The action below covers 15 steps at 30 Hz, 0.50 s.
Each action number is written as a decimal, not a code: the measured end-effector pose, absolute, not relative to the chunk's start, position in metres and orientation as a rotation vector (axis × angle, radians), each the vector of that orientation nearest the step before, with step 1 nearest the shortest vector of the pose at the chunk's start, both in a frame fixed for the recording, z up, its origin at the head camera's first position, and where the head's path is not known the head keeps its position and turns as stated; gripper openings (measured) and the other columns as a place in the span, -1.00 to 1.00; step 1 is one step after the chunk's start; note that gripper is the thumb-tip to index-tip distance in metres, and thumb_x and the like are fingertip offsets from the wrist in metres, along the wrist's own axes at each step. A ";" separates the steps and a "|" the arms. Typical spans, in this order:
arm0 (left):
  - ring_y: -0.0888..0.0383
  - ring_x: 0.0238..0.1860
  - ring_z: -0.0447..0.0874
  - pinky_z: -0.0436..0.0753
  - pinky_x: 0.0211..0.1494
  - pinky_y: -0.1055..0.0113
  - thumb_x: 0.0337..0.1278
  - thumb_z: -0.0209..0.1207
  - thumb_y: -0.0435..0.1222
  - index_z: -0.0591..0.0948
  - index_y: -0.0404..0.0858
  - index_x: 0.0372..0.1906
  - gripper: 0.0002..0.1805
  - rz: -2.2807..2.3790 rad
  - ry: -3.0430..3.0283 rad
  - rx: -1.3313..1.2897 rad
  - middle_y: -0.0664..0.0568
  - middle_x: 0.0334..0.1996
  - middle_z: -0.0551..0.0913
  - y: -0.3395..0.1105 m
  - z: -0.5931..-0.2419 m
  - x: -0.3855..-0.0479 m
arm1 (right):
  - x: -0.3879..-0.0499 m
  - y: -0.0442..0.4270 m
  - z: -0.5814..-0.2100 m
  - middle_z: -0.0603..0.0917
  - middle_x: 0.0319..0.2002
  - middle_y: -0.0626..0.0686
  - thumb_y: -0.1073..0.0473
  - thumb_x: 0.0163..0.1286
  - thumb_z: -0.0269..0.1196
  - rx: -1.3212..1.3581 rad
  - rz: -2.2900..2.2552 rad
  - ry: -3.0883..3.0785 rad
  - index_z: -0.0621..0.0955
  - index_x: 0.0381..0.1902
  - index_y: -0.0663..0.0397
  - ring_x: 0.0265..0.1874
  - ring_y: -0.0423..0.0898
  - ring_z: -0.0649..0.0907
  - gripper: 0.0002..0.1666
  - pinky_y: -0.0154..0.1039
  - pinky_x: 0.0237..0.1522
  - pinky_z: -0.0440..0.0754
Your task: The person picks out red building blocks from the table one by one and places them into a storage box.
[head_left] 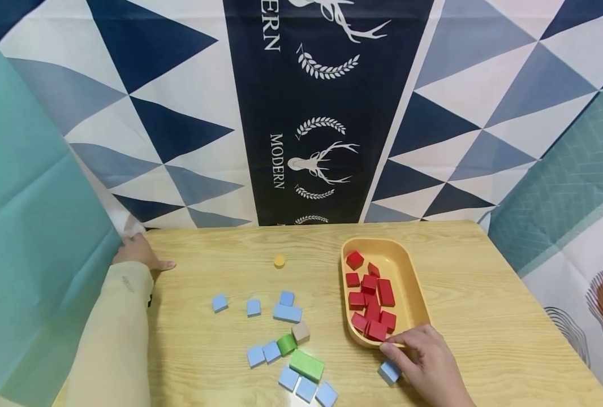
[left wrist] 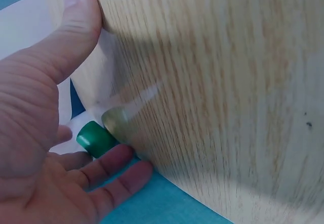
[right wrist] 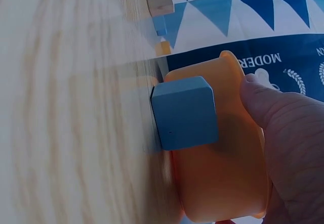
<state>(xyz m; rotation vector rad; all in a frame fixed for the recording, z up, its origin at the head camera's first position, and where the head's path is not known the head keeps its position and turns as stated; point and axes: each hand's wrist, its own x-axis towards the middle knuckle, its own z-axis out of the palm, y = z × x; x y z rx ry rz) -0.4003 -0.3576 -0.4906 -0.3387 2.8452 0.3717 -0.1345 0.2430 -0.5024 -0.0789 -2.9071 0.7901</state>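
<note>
My right hand (head_left: 426, 362) pinches the near rim of an orange plastic tray (head_left: 412, 282), thumb outside and fingers over the edge. Several red blocks (head_left: 386, 293) lie inside it, mostly on the left. Just below my right thumb a blue block (head_left: 390, 372) stands on the table; the right wrist view shows this blue block (right wrist: 185, 115) close before the tray's outer wall. At the table's far left corner is my left hand (head_left: 137, 254), fingers loosely extended. Beside those fingers the left wrist view has a green rounded block (left wrist: 95, 139), hidden from the head view.
Several blue blocks (head_left: 287, 312) are scattered over the middle of the wooden table (head_left: 205, 260). Among them are a green block (head_left: 306, 365), a green arch (head_left: 287, 344) and a natural wood block (head_left: 300, 332). A yellow disc (head_left: 279, 261) lies farther back. Patterned cloth hangs behind.
</note>
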 end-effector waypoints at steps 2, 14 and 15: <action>-0.68 0.38 0.27 0.54 0.32 -0.45 -0.20 0.56 0.39 0.00 -0.78 0.49 0.62 0.369 2.841 -0.324 -0.84 0.45 0.02 -0.356 -0.489 -0.399 | -0.133 0.243 -0.503 0.64 -0.41 -0.48 -0.22 0.27 0.55 -0.079 0.785 -2.901 0.81 -0.31 -0.49 -0.20 -0.30 0.44 -0.88 -0.36 -0.21 0.38; -0.63 0.18 0.39 0.60 0.26 -0.39 -0.25 0.60 0.36 0.07 -0.87 0.39 0.60 0.412 2.887 -0.277 -0.84 0.24 0.10 -0.358 -0.493 -0.398 | -0.130 0.243 -0.507 0.67 -0.36 -0.48 -0.26 0.27 0.54 -0.037 0.769 -2.850 0.79 -0.32 -0.55 -0.19 -0.31 0.45 -0.88 -0.33 -0.20 0.46; -0.61 0.16 0.40 0.60 0.26 -0.38 -0.23 0.60 0.35 0.08 -0.89 0.38 0.58 0.405 2.898 -0.267 -0.83 0.22 0.13 -0.358 -0.493 -0.399 | -0.130 0.244 -0.507 0.66 -0.36 -0.49 -0.25 0.26 0.54 -0.033 0.770 -2.838 0.79 -0.32 -0.56 -0.19 -0.32 0.45 -0.88 -0.34 -0.21 0.46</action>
